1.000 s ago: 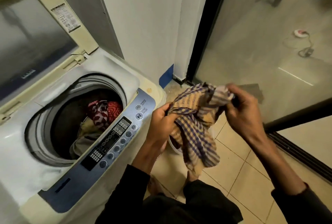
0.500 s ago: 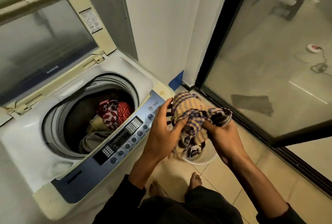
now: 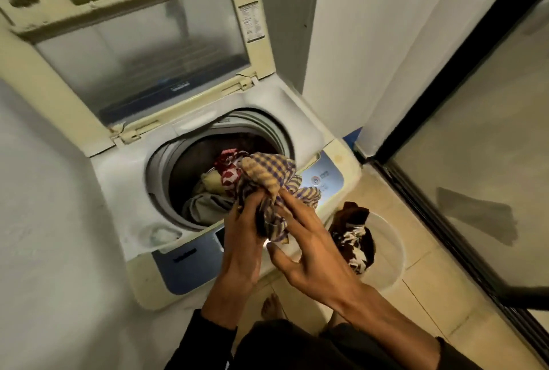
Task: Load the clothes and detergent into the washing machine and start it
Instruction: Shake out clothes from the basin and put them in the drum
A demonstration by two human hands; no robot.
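Observation:
The top-loading washing machine (image 3: pixel 124 179) stands with its lid (image 3: pixel 139 43) raised. Inside the drum lie a red-and-white patterned cloth (image 3: pixel 227 167) and pale garments (image 3: pixel 205 206). A bunched yellow-and-purple checked cloth (image 3: pixel 269 176) hangs over the drum's front rim and the control panel (image 3: pixel 325 176). My left hand (image 3: pixel 242 239) grips its lower part. My right hand (image 3: pixel 309 248) holds the cloth with the fingertips, fingers spread. No detergent is in view.
A white basin (image 3: pixel 389 254) sits on the tiled floor right of the machine, holding a dark brown-and-white garment (image 3: pixel 353 236). A black-framed glass door (image 3: pixel 439 179) runs along the right. White walls close in at the left and behind. My bare feet (image 3: pixel 270 307) stand below.
Both hands have carried the checked cloth leftwards, from above the basin to the drum opening. The head camera has swung towards the machine, and the basin's dark garment now shows.

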